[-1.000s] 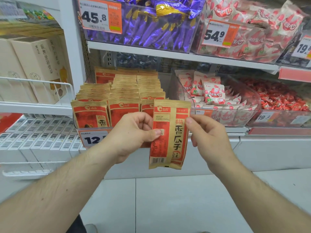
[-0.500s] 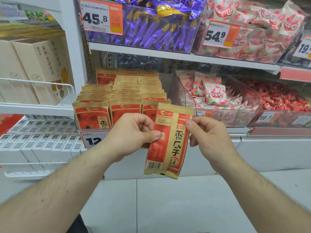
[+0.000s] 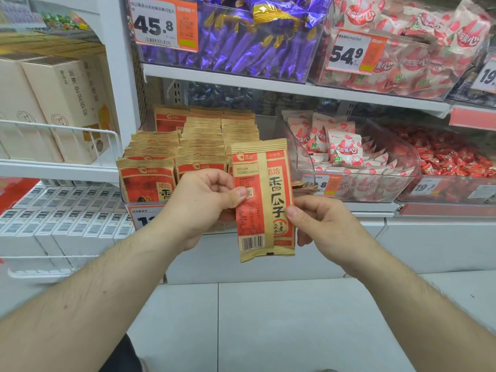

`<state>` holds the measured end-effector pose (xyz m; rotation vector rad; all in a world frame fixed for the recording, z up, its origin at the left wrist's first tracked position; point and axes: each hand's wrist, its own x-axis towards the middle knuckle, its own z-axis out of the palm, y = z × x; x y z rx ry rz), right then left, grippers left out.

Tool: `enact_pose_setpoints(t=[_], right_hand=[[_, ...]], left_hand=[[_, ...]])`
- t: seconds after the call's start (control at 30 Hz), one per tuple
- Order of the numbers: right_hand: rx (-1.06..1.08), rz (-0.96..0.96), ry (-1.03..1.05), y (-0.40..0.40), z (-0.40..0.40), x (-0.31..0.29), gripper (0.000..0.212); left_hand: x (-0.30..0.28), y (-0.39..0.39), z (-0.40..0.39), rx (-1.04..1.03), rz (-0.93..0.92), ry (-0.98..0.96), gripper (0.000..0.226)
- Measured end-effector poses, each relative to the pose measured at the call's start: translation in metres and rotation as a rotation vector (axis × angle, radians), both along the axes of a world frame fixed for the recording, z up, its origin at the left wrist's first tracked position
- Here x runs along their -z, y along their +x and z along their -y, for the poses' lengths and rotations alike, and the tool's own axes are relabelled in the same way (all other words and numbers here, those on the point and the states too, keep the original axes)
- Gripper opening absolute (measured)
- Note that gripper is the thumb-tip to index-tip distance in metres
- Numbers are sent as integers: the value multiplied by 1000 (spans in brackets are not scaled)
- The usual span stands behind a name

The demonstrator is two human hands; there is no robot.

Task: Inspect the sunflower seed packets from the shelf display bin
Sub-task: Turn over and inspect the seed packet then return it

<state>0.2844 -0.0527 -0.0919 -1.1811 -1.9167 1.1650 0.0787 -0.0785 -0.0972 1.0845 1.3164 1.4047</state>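
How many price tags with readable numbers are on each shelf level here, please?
Upper shelf tags: 3 (45.8, 54.9, a cut-off 19)
Lower shelf tags: 1 (19.8)
Total: 4

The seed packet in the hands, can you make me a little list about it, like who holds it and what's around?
held item: sunflower seed packet, tan and red, upright, barcode at bottom left
left hand: pinches the packet's left edge, thumb on the front
right hand: pinches the right edge, lower down
behind it: display bin with rows of matching packets standing up
bin to the right: strawberry-print snack bags
shelf above: purple-wrapped candies, price tag reading 45.8
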Motion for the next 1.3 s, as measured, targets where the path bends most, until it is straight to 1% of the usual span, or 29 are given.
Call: enact_pose_setpoints(t=[0.23, 0.37, 0.53, 0.63, 0.67, 0.77, 0.87, 0.93, 1.0, 1.03, 1.1, 1.13, 1.2, 1.27, 1.3], right_hand=[[-65, -1, 44, 1, 2, -7, 12], [-81, 28, 103, 1, 4, -10, 13], [-141, 141, 141, 5, 7, -9, 47], [-181, 168, 185, 0, 14, -13, 64], [-196, 177, 198, -2, 17, -14, 70], [-225, 194, 209, -7, 22, -14, 84], [-238, 192, 191, -9, 23, -12, 94], [-232, 197, 187, -10, 22, -11, 95], [-227, 209, 187, -10, 22, -10, 95], [-228, 219, 188, -11, 21, -8, 95], [-238, 241, 198, -12, 20, -4, 95], [-241, 253, 203, -13, 20, -3, 95], [-246, 267, 216, -14, 21, -1, 96], [-248, 246, 240, -13, 21, 1, 89], [-232, 208, 249, -13, 19, 3, 79]], left_hand=[[2, -2, -2, -10, 77, 21, 18], [4, -1, -4, -30, 91, 19, 18], [3, -1, -4, -31, 175, 18, 14], [5, 1, -3, -22, 193, 29, 3], [5, 2, -2, -10, 194, 32, 4], [7, 8, 0, 9, 194, 52, 17], [10, 10, 0, -26, 151, 88, 18], [11, 12, 0, -19, 120, 98, 17], [11, 13, 2, 30, 109, 92, 11], [10, 14, 3, 60, 115, 94, 13], [9, 15, 6, 107, 114, 101, 30], [8, 15, 7, 112, 106, 111, 35], [8, 16, 8, 109, 102, 133, 37], [9, 15, 7, 124, 111, 135, 36], [10, 14, 7, 147, 114, 135, 36]])
